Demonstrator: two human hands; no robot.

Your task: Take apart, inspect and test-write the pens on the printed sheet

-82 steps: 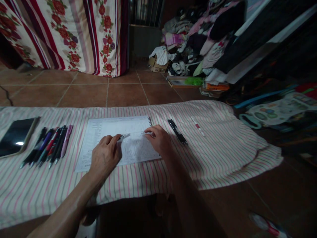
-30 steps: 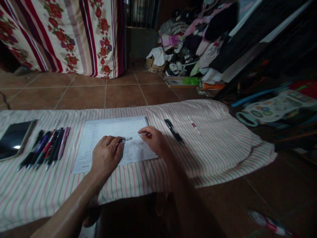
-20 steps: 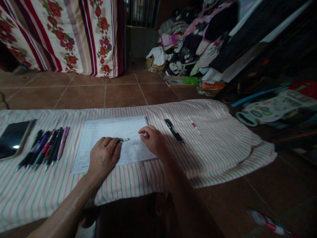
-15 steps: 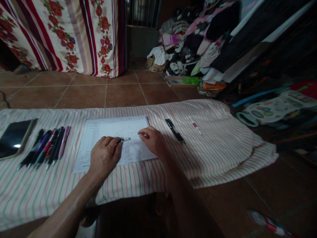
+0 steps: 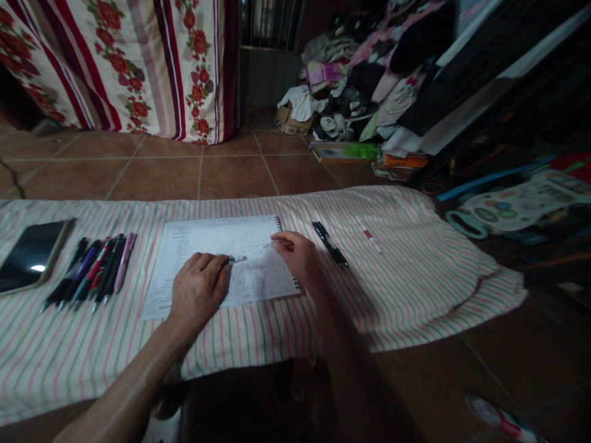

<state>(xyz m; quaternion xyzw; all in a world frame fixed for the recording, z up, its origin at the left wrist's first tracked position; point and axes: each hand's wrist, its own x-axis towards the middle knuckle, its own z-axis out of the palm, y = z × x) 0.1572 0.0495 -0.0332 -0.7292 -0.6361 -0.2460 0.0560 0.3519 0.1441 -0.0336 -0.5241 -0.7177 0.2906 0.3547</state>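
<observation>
A spiral notebook (image 5: 203, 237) with a printed sheet lies under both hands. My left hand (image 5: 198, 284) rests on its lower part, fingers closed on a pen piece (image 5: 238, 259) with a dark part at the fingers and a pale, clear end pointing right. Near the spiral edge, my right hand (image 5: 299, 255) pinches what looks like a thin pale pen refill (image 5: 264, 245). It extends left over the page, its outline faint. Right of the notebook lie black pen parts (image 5: 330, 244), and farther right a white-and-red stick-shaped piece (image 5: 368, 235).
Several pens (image 5: 92, 274) lie in a bunch on the striped cloth (image 5: 415, 277) at left, beside a phone or tablet (image 5: 32, 255). Beyond the tiled floor (image 5: 231, 175) hang a floral curtain (image 5: 157, 67) and a heap of clothes (image 5: 360, 80).
My right hand has moved a little to the right, away from my left hand, with the thin refill in its fingers. My left hand stays on the notebook. The view has shifted slightly.
</observation>
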